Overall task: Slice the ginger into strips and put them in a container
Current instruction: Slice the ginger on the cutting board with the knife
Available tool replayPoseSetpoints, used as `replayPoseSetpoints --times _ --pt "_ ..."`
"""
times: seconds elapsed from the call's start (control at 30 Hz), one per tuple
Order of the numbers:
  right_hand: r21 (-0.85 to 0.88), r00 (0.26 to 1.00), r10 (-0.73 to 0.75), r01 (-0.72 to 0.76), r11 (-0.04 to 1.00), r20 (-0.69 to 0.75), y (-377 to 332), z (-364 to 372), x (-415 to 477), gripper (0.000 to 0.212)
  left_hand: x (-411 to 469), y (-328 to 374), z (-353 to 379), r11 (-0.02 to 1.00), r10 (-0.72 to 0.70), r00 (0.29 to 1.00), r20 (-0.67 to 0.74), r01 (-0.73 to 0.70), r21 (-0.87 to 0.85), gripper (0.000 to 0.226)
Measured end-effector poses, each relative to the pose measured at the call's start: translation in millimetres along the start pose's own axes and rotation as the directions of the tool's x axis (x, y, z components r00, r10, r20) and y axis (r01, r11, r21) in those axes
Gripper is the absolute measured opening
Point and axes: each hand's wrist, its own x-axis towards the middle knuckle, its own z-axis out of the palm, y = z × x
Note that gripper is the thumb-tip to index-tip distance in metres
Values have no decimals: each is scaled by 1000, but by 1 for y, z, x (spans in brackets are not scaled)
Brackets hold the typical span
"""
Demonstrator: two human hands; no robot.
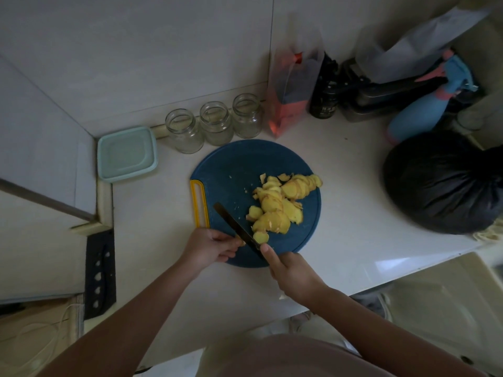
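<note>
A pile of yellow ginger slices (280,202) lies on the right half of a round blue cutting board (231,170) with a yellow handle. My right hand (288,270) grips the handle of a dark-bladed knife (234,224), its index finger stretched along the top. The blade points up and to the left across the board's near part. One ginger slice (260,237) sits right of the blade. My left hand (209,247) is curled at the board's near left edge and pinches a small ginger piece (241,242) against the blade's left side. A mint-green lidded container (126,153) stands at the left.
Three empty glass jars (215,122) line the wall behind the board. A pink pouch (291,96), dark bottles, a blue spray bottle (419,115) and a full black bag (441,183) crowd the right. A black knife sheath (100,270) lies at the counter's left edge.
</note>
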Motion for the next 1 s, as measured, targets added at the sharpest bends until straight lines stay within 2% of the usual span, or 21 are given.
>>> replayPoseSetpoints --times 0.2,0.63,0.8,0.93,1.0 --pt "-93 1000 -7 6 996 -10 -2 2 -4 62 0 -1 2 999 45 999 -25 -45 22 11" --pt "-165 1000 5 -8 986 -19 -8 5 -2 64 -2 -2 3 996 82 996 -31 -81 21 10" --pt "-131 1000 2 -3 991 -6 -18 1 -6 43 -1 -1 2 997 78 997 -26 -77 20 10" --pt "-191 1000 19 -21 981 -12 -15 4 -1 58 0 -1 2 996 83 996 -22 -82 28 11" --pt "-204 1000 21 -21 979 -5 -14 5 1 58 1 -1 1 996 83 996 -18 -83 25 11"
